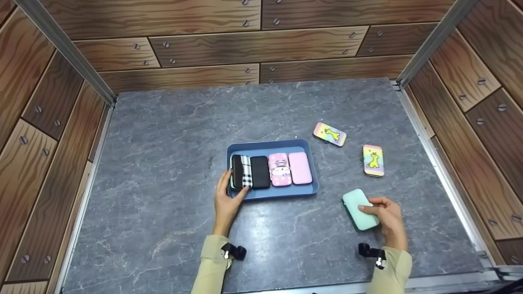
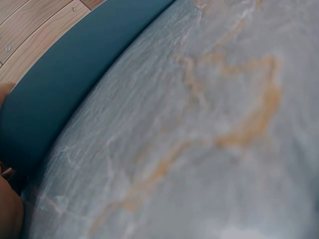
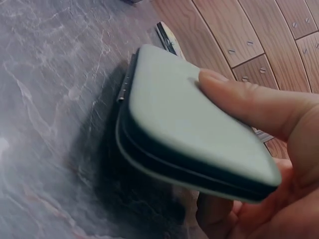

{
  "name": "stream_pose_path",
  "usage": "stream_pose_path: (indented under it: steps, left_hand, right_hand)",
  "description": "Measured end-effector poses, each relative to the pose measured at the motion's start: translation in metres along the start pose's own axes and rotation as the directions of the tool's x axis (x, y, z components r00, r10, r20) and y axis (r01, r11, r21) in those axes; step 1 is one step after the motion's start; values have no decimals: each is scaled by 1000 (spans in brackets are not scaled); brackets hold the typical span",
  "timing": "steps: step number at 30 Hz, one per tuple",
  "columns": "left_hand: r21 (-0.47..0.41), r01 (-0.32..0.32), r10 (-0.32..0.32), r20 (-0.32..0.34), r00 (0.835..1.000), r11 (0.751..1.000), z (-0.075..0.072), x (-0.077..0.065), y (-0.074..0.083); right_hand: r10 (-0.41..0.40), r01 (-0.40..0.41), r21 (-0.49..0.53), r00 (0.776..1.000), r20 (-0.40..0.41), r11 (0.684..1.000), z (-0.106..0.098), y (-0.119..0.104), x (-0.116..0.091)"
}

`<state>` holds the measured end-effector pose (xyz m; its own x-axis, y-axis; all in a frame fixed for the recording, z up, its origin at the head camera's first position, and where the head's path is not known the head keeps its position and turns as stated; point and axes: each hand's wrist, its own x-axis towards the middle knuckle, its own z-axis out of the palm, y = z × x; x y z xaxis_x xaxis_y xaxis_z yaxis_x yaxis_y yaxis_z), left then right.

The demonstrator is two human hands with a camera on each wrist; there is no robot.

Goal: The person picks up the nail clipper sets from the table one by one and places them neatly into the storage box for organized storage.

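My right hand holds a mint-green clamshell case, thumb on its top face and fingers underneath. The right wrist view shows the case tilted over the tabletop, its lid closed, with a hinge along one edge. At the front left corner of a blue tray, my left hand grips the rim, its thumb near a black and plaid case. Beside that one in the tray lie a black case, a pink character-print case and a plain pink case.
Two rainbow-coloured cases with giraffe pictures lie on the grey marbled table: one case behind the tray's right corner, the other case farther right. Wood-patterned walls and metal rails border the table.
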<state>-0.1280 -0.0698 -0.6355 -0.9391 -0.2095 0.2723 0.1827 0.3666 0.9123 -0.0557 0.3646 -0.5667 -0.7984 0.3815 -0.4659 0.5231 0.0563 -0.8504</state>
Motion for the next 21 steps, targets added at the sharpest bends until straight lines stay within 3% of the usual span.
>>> stream_pose_path:
  steps: [8, 14, 21]
  left_hand:
    - [-7, -10, 10, -2, 1000, 1000, 0, 0, -1]
    - [-17, 4, -4, -2, 1000, 1000, 0, 1, 0]
    - [3, -13, 13, -11, 1000, 1000, 0, 0, 1]
  right_hand:
    - [65, -52, 154, 995, -81, 987, 7, -4, 2]
    - [72, -36, 222, 986, -153, 974, 19, -7, 4]
    - [62, -8, 309, 984, -165, 951, 33, -13, 5]
